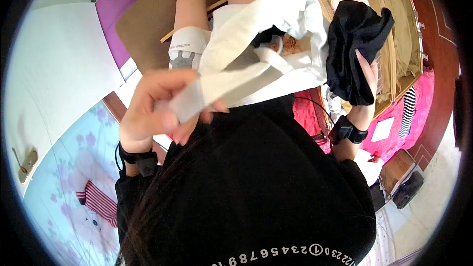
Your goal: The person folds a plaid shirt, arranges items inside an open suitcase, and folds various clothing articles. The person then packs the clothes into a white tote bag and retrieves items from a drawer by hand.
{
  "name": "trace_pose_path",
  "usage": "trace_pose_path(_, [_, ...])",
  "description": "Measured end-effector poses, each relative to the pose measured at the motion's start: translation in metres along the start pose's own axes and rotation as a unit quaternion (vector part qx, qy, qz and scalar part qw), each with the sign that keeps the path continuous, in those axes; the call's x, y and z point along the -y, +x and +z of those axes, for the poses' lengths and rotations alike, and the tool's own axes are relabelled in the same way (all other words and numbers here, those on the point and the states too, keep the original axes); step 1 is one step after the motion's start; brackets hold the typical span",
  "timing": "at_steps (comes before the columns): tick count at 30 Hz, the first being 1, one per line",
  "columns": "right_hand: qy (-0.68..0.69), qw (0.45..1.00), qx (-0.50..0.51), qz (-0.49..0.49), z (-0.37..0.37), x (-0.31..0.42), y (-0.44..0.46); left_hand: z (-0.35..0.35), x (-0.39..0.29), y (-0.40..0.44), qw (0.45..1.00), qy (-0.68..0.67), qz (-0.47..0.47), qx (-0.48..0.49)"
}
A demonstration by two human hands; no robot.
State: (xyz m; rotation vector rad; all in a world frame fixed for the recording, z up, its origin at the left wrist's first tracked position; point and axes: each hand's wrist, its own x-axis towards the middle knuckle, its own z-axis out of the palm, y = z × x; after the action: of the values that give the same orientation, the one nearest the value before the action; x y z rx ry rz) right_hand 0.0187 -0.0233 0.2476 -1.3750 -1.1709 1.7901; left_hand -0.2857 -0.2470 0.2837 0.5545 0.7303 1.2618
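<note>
My left hand [165,106] is closed around the end of a pale strap, which runs to a white cloth piece [276,76] that looks like a bag. The white cloth lies over my lap. In its opening are something black and a brown, crumpled item [288,44]. My right hand [367,71] is at the right side of the white cloth, with a dark black cloth [352,44] bunched against it and hanging down. The thumb side shows along the black cloth; the other fingers are hidden. My left hand is slightly blurred.
An open suitcase [406,34] with a tan lining stands at the upper right. Pink cloth [423,103] and a black-and-white striped cloth [407,113] lie beside it. At left are a white door [64,59] and a red-striped item [101,204] on blue floral fabric.
</note>
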Motion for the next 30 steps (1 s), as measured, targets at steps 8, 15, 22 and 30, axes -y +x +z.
trace_pose_path(8, [-0.063, 0.998, 0.020, -0.004, -0.010, -0.004, -0.018, -0.008, 0.000, 0.018, 0.952, -0.060, 0.254, 0.158])
trace_pose_path(15, [-0.093, 0.991, -0.044, -0.086, -0.015, 0.002, -0.016, -0.002, -0.052, 0.020, 0.873, 0.188, 0.450, 0.015])
trace_pose_path(22, [-0.035, 0.923, 0.207, -0.322, 0.056, 0.008, -0.014, 0.032, -0.046, 0.014, 0.809, 0.188, 0.551, 0.083])
trace_pose_path(30, [-0.253, 0.785, 0.557, -0.097, 0.141, 0.006, 0.019, 0.051, -0.037, 0.011, 0.741, 0.164, 0.631, 0.160])
